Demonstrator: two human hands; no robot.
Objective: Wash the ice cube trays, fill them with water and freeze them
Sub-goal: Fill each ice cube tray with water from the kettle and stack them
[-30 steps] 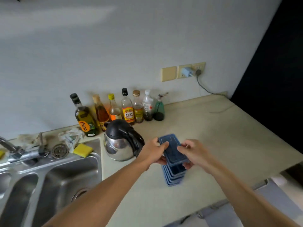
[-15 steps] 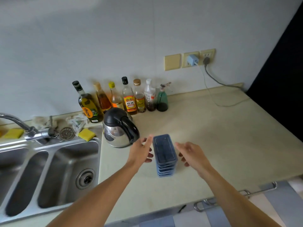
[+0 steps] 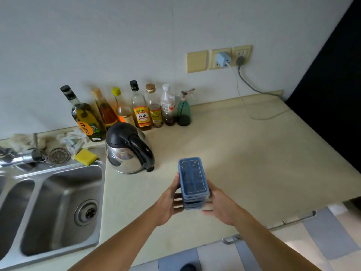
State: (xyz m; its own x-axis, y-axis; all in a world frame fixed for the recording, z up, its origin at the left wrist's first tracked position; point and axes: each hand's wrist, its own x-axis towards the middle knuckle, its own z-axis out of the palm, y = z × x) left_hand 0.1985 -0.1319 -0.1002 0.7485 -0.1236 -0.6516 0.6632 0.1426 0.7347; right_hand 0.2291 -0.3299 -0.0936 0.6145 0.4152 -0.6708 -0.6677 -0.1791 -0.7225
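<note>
The left hand (image 3: 167, 202) and right hand (image 3: 221, 204) are gripping, fingers curled against its sides, the stack of lidded blue ice cube trays (image 3: 193, 178) at the countertop (image 3: 254, 163) near the kettle (image 3: 129, 151), their contents hiding beneath dark lids.

A: Light?
B: Soft, even daylight; pale patch on the bench (image 3: 254, 163), glare on kettle (image 3: 121, 161).
A: Sharpness?
B: Slightly soft overall, tap (image 3: 19, 157) smeared, wide-angle bending at edges, right side black.
</note>
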